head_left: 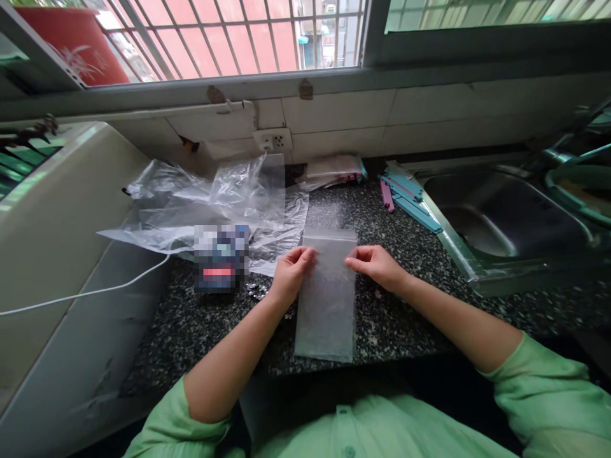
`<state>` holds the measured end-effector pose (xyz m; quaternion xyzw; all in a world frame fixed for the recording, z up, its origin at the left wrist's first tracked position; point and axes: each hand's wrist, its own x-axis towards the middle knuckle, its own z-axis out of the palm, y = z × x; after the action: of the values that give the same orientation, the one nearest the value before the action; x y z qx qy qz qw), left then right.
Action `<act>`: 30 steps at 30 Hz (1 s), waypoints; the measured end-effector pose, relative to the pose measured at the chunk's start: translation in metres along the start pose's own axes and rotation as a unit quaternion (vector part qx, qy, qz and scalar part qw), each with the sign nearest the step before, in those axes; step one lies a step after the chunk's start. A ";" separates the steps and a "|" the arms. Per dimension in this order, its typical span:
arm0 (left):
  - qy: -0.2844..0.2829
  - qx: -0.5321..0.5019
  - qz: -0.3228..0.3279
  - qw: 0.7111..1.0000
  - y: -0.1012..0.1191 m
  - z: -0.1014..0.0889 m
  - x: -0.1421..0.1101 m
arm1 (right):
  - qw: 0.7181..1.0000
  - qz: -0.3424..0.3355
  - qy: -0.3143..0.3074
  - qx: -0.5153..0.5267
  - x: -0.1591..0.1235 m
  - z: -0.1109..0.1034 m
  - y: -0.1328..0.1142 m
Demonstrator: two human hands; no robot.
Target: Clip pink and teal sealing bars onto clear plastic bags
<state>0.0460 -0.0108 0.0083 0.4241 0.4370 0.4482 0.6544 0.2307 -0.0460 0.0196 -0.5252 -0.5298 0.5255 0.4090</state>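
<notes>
A clear zip-lock plastic bag (327,312) lies nearly flat over the front of the dark speckled counter (396,318), its zip strip at the far end. My left hand (292,272) pinches its left edge a little below the strip. On the opposite edge, the thumb and fingers of my right hand (378,264) are closed in a pinch. The bag looks flat, with nothing visible inside. Just left of my left hand are small shiny pieces (258,291), too small to name, partly hidden by my forearm.
Crumpled clear plastic bags (248,184) cover the counter's back left, behind a pixelated object (221,259) near a white cable (138,280). A packed plastic bundle (334,168) rests against the wall. Blue strips (413,200) and pink strips (386,195) lie beside the metal sink (506,210).
</notes>
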 end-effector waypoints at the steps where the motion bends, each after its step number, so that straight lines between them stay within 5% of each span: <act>1: -0.009 0.000 -0.008 1.000 0.000 0.000 0.000 | 1.000 -0.005 0.001 -0.006 -0.001 0.000 0.000; 11: -0.048 0.039 -0.055 0.997 -0.005 -0.001 -0.004 | 0.994 -0.025 -0.035 -0.102 0.001 0.000 0.006; 14: -0.046 0.039 -0.060 0.996 -0.004 -0.002 -0.003 | 0.986 -0.039 -0.033 -0.158 0.006 -0.020 0.004; 16: -0.037 0.033 -0.063 0.997 -0.003 -0.002 -0.003 | 0.971 -0.057 0.045 -0.229 0.011 -0.049 0.001; 19: -0.029 0.030 -0.065 0.997 -0.002 -0.003 -0.002 | 0.874 -0.026 0.264 -0.407 0.016 -0.105 0.001; 21: -0.029 0.031 -0.068 0.997 -0.002 -0.003 -0.002 | 0.790 0.043 0.344 -0.505 0.017 -0.135 0.004; 24: -0.031 0.026 -0.081 0.996 -0.001 -0.002 -0.004 | 0.725 0.100 0.340 -0.591 0.017 -0.156 0.009; 30: -0.028 0.019 -0.092 0.995 -0.001 -0.002 -0.004 | 0.690 0.128 0.299 -0.646 0.020 -0.146 0.012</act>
<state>0.0437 -0.0146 0.0079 0.4068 0.4642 0.3656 0.6967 0.3740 -0.0086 0.0217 -0.8521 -0.5155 -0.0841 0.0339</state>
